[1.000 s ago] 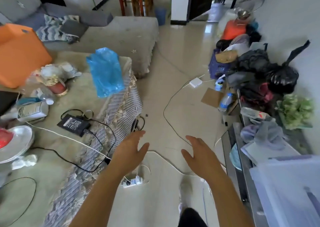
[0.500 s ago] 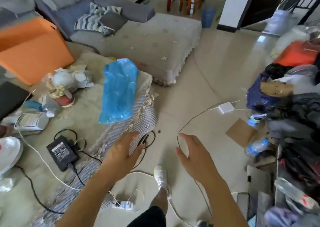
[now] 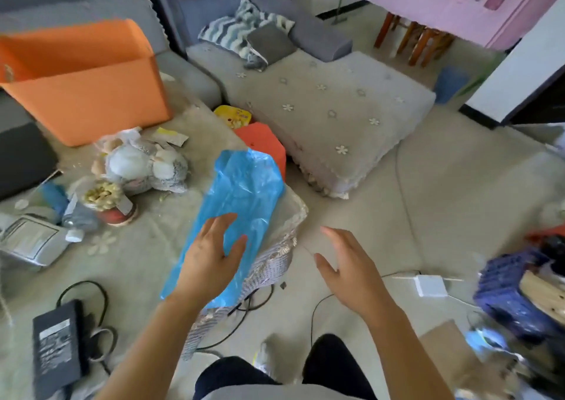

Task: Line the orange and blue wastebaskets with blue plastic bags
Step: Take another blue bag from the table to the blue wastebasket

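A crumpled blue plastic bag point(image 3: 241, 204) lies on the corner of the cloth-covered table point(image 3: 146, 262). My left hand point(image 3: 211, 256) hovers over its near end with fingers spread, holding nothing. Beside the table corner, over the floor, my right hand point(image 3: 345, 265) is open and empty too. The orange wastebasket point(image 3: 82, 81) stands at the table's far left, its opening facing up. A blue wastebasket point(image 3: 451, 83) is small and blurred on the floor at the far right, past the sofa.
On the table sit a black power adapter point(image 3: 56, 350) with cables, a stuffed toy point(image 3: 143, 167), a jar and a white box. A red stool point(image 3: 263, 146) stands behind the table corner. The grey sofa point(image 3: 330, 109) lies beyond; clutter and a blue crate point(image 3: 513, 295) fill the right.
I have stepped closer to the table and turned left. My left hand has moved up from the table edge to above the blue bag; the right hand has followed beside it.
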{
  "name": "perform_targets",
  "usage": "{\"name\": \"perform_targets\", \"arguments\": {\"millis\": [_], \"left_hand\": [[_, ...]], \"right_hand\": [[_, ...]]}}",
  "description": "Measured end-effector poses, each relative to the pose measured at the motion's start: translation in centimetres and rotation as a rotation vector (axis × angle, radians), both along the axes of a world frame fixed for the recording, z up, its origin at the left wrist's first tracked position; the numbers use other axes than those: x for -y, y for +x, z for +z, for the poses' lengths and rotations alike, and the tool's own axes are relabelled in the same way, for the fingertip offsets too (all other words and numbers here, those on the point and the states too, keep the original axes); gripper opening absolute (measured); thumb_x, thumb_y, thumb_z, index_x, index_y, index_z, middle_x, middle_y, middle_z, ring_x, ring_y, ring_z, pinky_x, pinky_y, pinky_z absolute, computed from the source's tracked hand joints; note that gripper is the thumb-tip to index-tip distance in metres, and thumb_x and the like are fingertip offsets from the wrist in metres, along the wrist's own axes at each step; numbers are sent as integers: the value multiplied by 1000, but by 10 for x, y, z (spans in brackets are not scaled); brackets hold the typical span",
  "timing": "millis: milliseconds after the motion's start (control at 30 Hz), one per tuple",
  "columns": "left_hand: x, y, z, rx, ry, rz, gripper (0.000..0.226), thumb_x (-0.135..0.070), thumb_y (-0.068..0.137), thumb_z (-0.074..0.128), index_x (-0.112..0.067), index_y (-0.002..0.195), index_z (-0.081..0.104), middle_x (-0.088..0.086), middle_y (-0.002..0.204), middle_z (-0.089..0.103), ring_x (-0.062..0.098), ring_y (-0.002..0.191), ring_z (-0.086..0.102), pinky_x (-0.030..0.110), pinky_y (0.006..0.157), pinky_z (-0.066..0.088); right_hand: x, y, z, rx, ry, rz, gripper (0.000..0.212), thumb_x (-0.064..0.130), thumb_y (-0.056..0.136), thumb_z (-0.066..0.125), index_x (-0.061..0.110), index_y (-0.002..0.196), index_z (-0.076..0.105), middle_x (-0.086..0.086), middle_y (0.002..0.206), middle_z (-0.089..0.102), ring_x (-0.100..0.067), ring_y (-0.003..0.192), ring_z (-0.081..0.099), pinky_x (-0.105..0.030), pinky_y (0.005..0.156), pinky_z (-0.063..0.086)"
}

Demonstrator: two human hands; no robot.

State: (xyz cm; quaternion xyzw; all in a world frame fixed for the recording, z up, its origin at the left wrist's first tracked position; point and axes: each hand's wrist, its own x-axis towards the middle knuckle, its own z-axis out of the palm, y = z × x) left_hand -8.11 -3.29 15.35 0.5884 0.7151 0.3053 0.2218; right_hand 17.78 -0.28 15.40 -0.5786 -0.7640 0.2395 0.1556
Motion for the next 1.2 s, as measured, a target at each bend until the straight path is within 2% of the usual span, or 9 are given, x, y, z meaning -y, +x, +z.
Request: {"name": "perform_targets", "arguments": {"millis": [133,333,533,633,733,900,1033,1133,1200], "left_hand": [[-35,-12,-10,-10,-27,164,43,-29,92,62,-18,133,53,2,128,57,26,101,63,37,84,51],[-57,-9,-62,6,-176,518,42,-29,91,63,-19,131,54,-2,125,56,26,79,63,33,75,47],[-71,35,-94,8,-365,874,38,-32,90,60,-16,125,59,4,125,58,31,102,62,38,83,49],[-86,60,-107,13,-399,987,43,-39,86,52,-14,120,62,6,120,61,31,103,61,38,82,49],[-100,79,-128,61,-431,1113,50,-43,86,46,-10,121,61,10,120,61,35,107,58,41,88,48],[-113,94,-161,84,-596,1110,63,-50,87,37,-5,125,60,17,130,56,41,117,50,48,96,46],[-111,98,-166,65,-594,1132,59,-48,89,40,-7,127,59,13,132,53,37,121,45,48,102,42],[-111,96,-165,39,-614,1116,59,-49,87,39,-9,126,59,13,126,55,38,116,47,47,96,44],[-113,91,-163,61,-626,1141,56,-47,85,42,-10,123,61,13,122,57,38,113,47,47,91,45]], "right_hand": [[-78,-21,-12,0,-29,192,53,35,96,57,27,145,40,13,140,44,-5,126,47,-18,96,40],[-197,-78,-59,68,-82,669,58,33,91,63,18,144,44,3,143,46,-14,130,46,-30,104,43],[-274,-136,-100,232,-81,1174,91,66,77,62,21,151,34,-8,154,33,-26,140,36,-42,114,33],[-297,-158,-121,312,27,1402,115,81,64,60,19,155,25,-16,160,19,-35,148,17,-54,118,20],[-314,-181,-133,460,129,1599,141,91,48,54,22,158,0,-20,162,-12,-39,147,-21,-57,117,-12],[-330,-215,-153,597,121,1642,162,101,30,48,22,154,-21,-20,158,-29,-38,143,-33,-62,117,-8],[-330,-206,-164,696,79,1632,167,97,28,56,20,153,-23,-19,162,-14,-38,147,-22,-59,118,-6],[-327,-184,-168,670,134,1600,159,81,39,73,13,156,-11,-19,148,24,-38,143,16,-55,119,6],[-329,-172,-169,612,156,1552,145,78,46,71,8,156,7,-10,125,45,-32,122,40,-49,114,24]]}}
